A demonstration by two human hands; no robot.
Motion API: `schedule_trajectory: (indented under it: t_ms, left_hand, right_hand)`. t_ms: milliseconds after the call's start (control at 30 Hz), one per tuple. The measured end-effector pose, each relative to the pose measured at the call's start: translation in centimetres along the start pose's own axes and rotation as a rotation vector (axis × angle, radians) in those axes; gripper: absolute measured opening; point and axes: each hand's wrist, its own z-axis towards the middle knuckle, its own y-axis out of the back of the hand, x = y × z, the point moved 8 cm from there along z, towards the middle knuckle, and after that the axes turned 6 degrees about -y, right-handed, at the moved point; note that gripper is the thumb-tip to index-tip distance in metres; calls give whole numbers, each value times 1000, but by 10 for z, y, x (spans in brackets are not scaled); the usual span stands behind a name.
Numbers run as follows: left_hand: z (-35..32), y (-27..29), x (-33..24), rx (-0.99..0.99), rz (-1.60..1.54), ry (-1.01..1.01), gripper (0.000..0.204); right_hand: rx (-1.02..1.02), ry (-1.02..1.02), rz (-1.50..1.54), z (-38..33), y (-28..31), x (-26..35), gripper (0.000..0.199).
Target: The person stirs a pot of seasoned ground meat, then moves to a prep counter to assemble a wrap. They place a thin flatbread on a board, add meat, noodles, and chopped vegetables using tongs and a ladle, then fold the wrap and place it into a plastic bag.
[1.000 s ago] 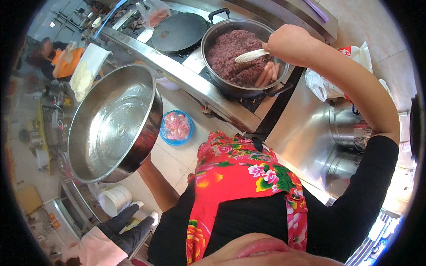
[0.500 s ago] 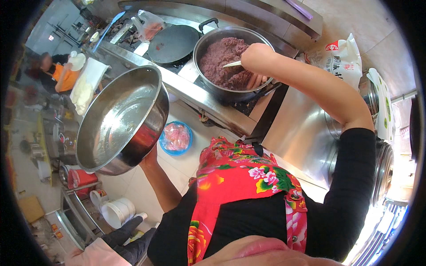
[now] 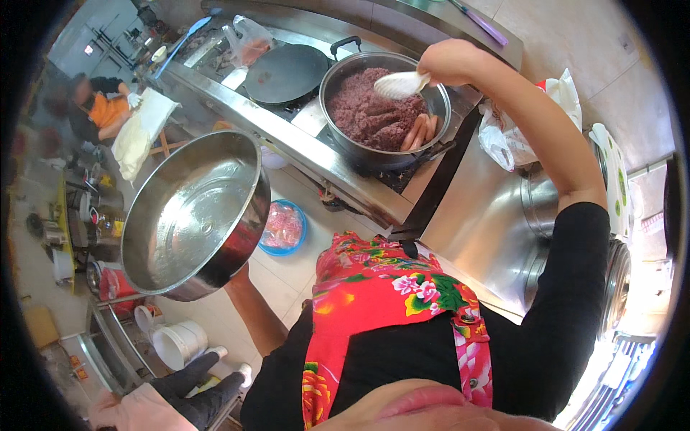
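My right hand (image 3: 447, 63) is closed round the handle of a white rice paddle (image 3: 400, 85), its blade held just above the rice. Below it, a large steel pot (image 3: 447, 115) stands on the stove, holding dark purple rice (image 3: 374, 108). Several pinkish sausages (image 3: 421, 133) lie inside the pot along its near right side. At the left, my left hand (image 3: 239, 276) supports a wide steel basin (image 3: 194, 215) from beneath and behind. Most of that hand's fingers are hidden by the basin, which is tilted so its shiny, empty inside shows.
A black flat pan (image 3: 287, 74) sits left of the pot, with a plastic bag (image 3: 248, 39) beyond it. A blue basin (image 3: 284, 228) with bagged pink contents stands on the floor. Right of the stove is a steel counter (image 3: 481, 223). Another person (image 3: 108, 108) works at far left.
My right hand has risen and drawn the paddle up out of the rice, uncovering the sausages. The steel basin has shifted slightly downward in view. The far person's hands have moved.
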Motion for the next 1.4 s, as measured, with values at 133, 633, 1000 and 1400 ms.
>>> schedule_trajectory:
  t_ms: [133,633,1000,1400]
  left_hand:
    - [-4,-14,-12,133,958,-380,44]
    - [1,-24,-13,161,1017,-457,47]
    - [-14,-26,8,198,1121,-470,45]
    - [-27,-34,8,176,1214,-566,46]
  right_hand:
    - [64,-61,-80,18,-29,-22,18]
    - [-47,-44,1,25,-11,-17,16]
    - [-56,-159,321,35,-65,59,49]
    - [-190,-183,152,37,-54,40,29]
